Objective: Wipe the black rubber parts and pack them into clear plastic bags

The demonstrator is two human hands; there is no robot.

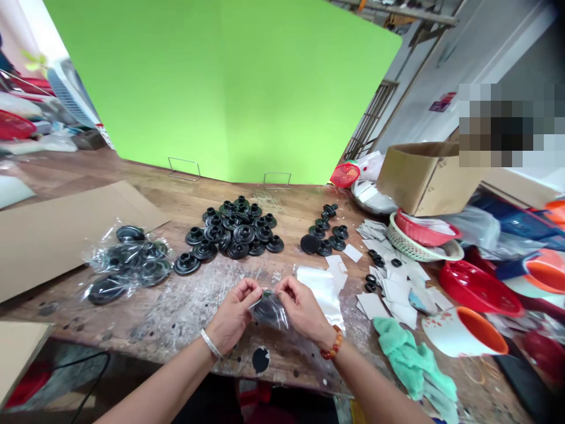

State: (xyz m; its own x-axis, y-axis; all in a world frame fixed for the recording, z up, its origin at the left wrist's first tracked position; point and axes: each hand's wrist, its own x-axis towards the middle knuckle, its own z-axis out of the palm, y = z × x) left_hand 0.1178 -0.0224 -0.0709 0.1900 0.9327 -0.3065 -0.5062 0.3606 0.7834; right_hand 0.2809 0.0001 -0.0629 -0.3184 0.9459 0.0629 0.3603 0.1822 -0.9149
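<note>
Low over the front of the table, my left hand (233,312) and my right hand (304,306) pinch the top edge of a clear plastic bag (270,311) from either side. A dark round part shows through the film; its details are blurred. Beyond my hands lies a heap of black stepped discs with short hubs (238,229). Several black discs in clear bags (132,262) lie to the left. A stack of flat clear bags (320,291) sits right beside my right hand.
Loose black discs (324,232), white cards (397,288) and small black rings (371,282) lie to the right. Farther right are a green cloth (415,359), a white-orange container (463,333), baskets (424,241) and a cardboard box (428,179). A green panel (229,88) stands behind.
</note>
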